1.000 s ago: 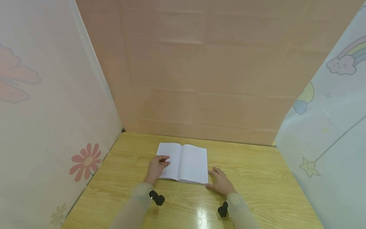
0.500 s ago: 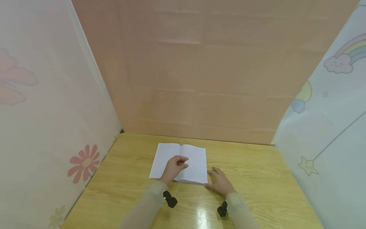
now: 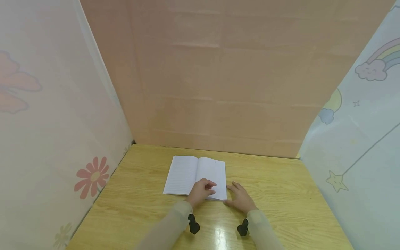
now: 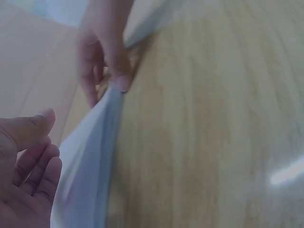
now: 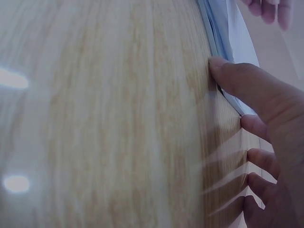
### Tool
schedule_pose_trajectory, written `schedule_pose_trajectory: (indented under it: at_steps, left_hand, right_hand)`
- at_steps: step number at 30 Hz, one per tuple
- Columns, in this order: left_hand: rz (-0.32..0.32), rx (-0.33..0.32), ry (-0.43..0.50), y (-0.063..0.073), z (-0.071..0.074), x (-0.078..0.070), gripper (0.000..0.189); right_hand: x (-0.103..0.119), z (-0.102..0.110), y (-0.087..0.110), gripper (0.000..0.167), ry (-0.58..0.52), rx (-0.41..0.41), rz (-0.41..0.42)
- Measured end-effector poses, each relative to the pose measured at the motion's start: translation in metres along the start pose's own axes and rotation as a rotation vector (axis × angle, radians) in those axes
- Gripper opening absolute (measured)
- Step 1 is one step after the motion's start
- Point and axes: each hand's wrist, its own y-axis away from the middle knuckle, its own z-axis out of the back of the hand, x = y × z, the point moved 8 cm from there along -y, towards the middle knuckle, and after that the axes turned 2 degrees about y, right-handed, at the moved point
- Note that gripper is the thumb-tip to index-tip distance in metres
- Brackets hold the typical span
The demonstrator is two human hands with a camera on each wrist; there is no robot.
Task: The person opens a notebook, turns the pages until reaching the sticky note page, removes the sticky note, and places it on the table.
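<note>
- An open notebook point(image 3: 195, 175) lies flat on the wooden table point(image 3: 281, 194).
- The left hand point(image 3: 201, 191) hovers over the right page, fingers loosely curled, holding nothing.
- The right hand point(image 3: 240, 198) lies on the table, fingers spread, thumb point(image 5: 247, 85) touching the notebook's near right corner.

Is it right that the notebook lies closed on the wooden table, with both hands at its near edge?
Not quite: the notebook lies open, two lined pages showing in the head view. It does lie on the wooden table, left hand and right hand at its near edge.
</note>
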Motion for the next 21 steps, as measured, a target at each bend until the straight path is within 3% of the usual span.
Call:
schedule_pose_trajectory:
  at_steps: [4, 6, 14, 21]
  left_hand:
    - [-0.078, 0.015, -0.092, 0.0, -0.01, 0.001, 0.019]
    - [-0.085, 0.021, -0.127, 0.0, -0.012, 0.003, 0.018]
    - [-0.012, 0.05, -0.153, 0.002, -0.015, 0.015, 0.018]
    - [-0.026, 0.038, -0.221, 0.002, -0.017, 0.013, 0.023]
  right_hand:
    - [0.0, 0.0, 0.0, 0.076, -0.002, -0.002, 0.002]
    - [-0.001, 0.0, 0.0, 0.075, 0.0, -0.006, 0.002]
    - [-0.002, -0.001, -0.002, 0.075, 0.024, -0.012, 0.002]
    - [-0.002, -0.001, -0.002, 0.077, 0.022, -0.014, 0.012]
